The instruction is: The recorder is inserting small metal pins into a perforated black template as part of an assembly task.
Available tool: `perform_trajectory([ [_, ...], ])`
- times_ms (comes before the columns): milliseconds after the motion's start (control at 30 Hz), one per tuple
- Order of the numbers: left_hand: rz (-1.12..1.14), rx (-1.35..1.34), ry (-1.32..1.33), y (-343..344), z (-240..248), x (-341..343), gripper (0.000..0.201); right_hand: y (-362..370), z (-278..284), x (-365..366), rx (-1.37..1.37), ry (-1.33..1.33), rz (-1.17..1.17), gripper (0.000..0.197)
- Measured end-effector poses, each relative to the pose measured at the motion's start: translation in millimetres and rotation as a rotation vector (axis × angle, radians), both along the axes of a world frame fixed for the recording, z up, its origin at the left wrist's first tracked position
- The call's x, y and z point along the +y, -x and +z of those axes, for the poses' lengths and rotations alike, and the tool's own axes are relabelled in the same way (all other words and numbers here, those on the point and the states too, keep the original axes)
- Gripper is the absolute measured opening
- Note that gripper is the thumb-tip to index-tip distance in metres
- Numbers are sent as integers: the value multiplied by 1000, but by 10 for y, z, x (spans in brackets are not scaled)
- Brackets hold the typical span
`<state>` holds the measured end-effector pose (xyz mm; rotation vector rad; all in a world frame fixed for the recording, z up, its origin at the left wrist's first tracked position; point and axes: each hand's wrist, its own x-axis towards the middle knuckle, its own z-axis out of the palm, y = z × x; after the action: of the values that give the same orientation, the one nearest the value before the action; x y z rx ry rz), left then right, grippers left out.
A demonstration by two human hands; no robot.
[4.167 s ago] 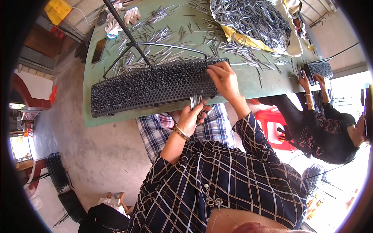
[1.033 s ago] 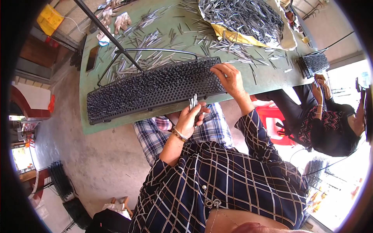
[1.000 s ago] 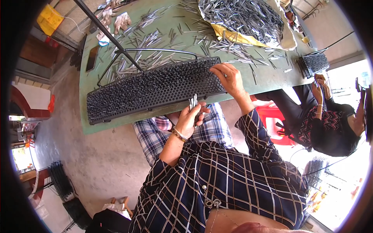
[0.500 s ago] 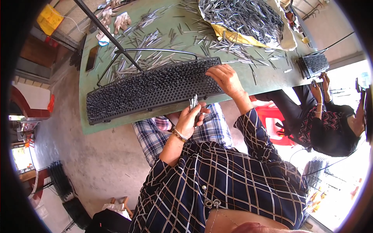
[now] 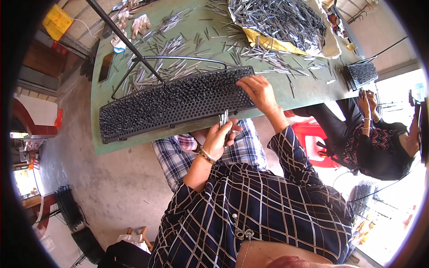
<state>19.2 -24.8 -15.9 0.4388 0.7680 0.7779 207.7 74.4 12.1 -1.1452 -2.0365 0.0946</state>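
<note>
A long black perforated rack (image 5: 174,102) lies tilted along the near edge of the green table (image 5: 100,93). Thin dark rods stand in most of its holes, while bare holes show along its near right part. My left hand (image 5: 215,142), just below the rack's front edge, is closed around a small bundle of thin metal rods (image 5: 224,117), their tips pointing up. At the rack's right end, my right hand (image 5: 261,93) has its fingers bent together against the rod tops. Whatever is between those fingertips is hidden.
Loose metal rods (image 5: 172,47) lie scattered behind the rack, beside a large heap in an open sack (image 5: 270,43). Work gloves (image 5: 141,25) and a phone (image 5: 105,67) lie at left. A black bar (image 5: 118,33) slants above the rack. Another person (image 5: 375,143) works at right near a second rack (image 5: 361,74).
My right hand has shifted very slightly left along the rack's right end. The left hand and its bundle stay almost in place.
</note>
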Motion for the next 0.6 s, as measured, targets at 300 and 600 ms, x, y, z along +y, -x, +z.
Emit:
perform_trajectory([
  [300,-20,13,-24,-17,-31,-7,28,70,-54,-36,52,-39,-94,10],
  [600,-39,5,-42,-18,-10,-11,28,113,-39,-132,155,121,-92,15],
])
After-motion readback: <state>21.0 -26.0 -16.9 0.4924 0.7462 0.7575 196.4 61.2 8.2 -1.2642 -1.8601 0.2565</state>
